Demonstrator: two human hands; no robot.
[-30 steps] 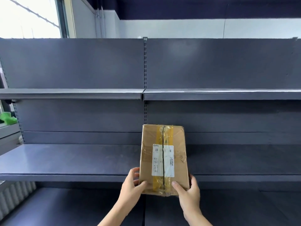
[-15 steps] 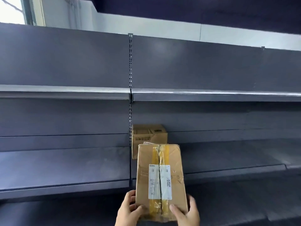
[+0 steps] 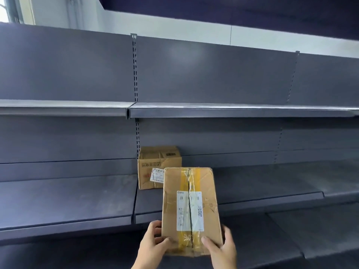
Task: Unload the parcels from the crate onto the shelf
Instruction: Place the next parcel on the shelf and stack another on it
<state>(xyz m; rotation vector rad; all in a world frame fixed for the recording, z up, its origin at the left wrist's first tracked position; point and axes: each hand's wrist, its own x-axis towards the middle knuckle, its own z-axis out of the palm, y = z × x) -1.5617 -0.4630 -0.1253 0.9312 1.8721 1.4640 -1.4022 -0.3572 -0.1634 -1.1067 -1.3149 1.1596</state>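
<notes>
Where fingers (image 3: 210,244) clasp: parcel (image 3: 191,208), seemingly.

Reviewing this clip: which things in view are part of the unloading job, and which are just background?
Part of the job:
held parcel, gripped by left hand and right hand
shelved parcel, already on the shelf
middle shelf

Background:
upper shelf
slotted upright
window

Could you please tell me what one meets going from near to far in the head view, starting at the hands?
Left hand and right hand, held parcel, shelf edge, shelved parcel, back panel.
</notes>
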